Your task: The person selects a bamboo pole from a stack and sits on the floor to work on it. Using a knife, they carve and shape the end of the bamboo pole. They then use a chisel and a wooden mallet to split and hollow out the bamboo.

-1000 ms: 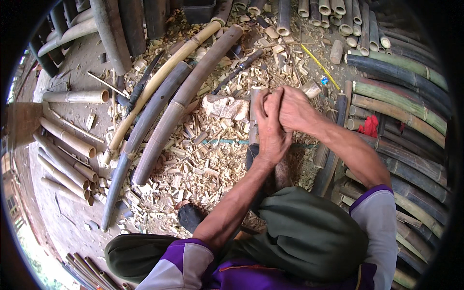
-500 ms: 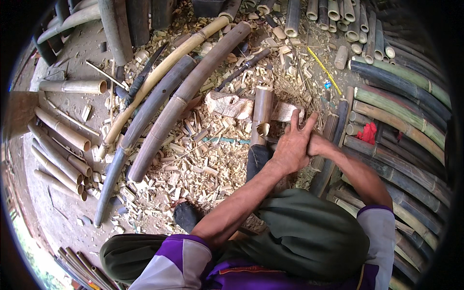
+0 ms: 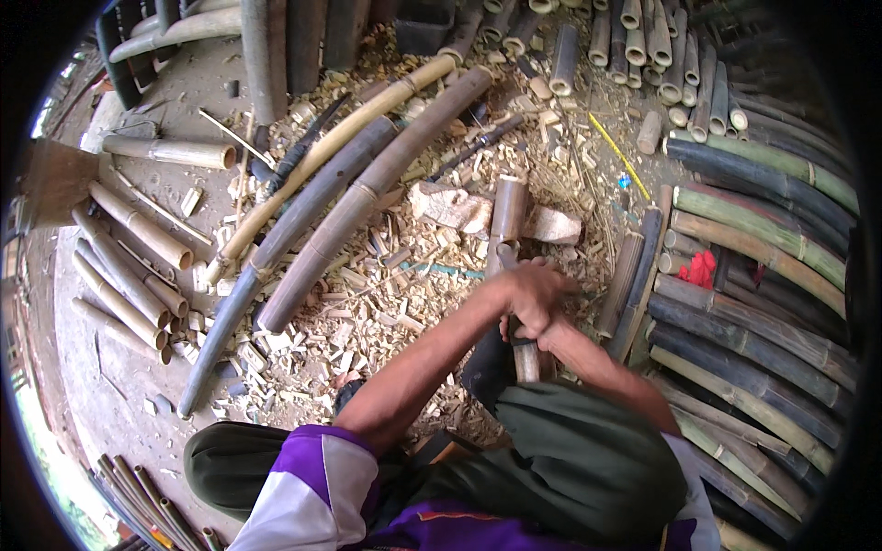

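Note:
A length of cut bamboo (image 3: 508, 207) lies across a pale, rough wooden block (image 3: 450, 208), pointing away from me. An opening shows partway along its upper side. Just below that opening my left hand (image 3: 535, 292) lies over my right hand, its fingers smeared by motion. My right hand (image 3: 544, 332) is closed beneath it; what it holds is hidden. Below the hands another stretch of bamboo (image 3: 526, 361) shows between my legs, beside my dark-covered foot (image 3: 489, 364).
Pale wood chips (image 3: 367, 321) cover the ground around the block. Long curved bamboo poles (image 3: 317, 207) lie to the left, shorter bamboo pieces (image 3: 138, 225) beyond them. Stacked bamboo poles (image 3: 763, 220) line the right side, near a red cloth (image 3: 698, 269). A yellow measuring tape (image 3: 617, 154) lies ahead.
Both hands have moved left and nearer to me, close against the bamboo. My left hand's fingers, spread before, are now blurred. The whole view has shifted slightly.

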The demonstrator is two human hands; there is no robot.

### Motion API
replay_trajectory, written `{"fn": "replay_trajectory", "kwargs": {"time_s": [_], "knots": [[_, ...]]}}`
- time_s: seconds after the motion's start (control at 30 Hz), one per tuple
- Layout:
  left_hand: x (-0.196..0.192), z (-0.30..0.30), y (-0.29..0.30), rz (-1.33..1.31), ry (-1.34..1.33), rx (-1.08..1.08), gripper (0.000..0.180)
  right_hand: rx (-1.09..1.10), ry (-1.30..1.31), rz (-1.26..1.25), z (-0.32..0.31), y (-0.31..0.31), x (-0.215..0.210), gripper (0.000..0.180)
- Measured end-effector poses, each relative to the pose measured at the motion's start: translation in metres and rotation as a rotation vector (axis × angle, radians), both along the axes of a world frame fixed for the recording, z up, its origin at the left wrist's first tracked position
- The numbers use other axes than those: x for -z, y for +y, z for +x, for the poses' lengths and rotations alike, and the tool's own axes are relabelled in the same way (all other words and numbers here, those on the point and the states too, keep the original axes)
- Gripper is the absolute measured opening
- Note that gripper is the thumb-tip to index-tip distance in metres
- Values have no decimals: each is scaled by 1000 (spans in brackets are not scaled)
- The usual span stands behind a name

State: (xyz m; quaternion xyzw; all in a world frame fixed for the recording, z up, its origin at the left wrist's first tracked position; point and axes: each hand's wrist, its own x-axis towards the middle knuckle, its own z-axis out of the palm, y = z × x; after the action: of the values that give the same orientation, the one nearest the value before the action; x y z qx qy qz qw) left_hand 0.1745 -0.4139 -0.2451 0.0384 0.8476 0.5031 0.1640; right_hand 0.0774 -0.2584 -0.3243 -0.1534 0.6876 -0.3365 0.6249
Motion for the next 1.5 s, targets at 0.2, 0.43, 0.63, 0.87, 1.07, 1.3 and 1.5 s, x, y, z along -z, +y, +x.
{"fn": "replay_trajectory", "kwargs": {"time_s": [0.2,0.43,0.63,0.87,1.07,1.3,1.5], "knots": [[-13,138,-22,-227,378,-1261,88,-36,476,-21,-12,-5,-64,31],[89,349,-99,-685,-859,-1761,64,-50,1302,286,-117,96,53,58],[99,419,-70,-728,-643,-1738,48,-360,1743,183,0,78,-22,54],[-5,349,-73,-662,-158,-1717,46,-347,1721,176,-13,91,-233,50],[-139,225,-33,-606,342,-1533,50,-7,1047,-447,-42,102,-208,29],[-236,52,85,-266,736,-1082,64,-212,342,-340,8,54,-125,67],[-258,21,146,-20,1021,-917,70,-52,620,-843,44,16,-158,46]]}}
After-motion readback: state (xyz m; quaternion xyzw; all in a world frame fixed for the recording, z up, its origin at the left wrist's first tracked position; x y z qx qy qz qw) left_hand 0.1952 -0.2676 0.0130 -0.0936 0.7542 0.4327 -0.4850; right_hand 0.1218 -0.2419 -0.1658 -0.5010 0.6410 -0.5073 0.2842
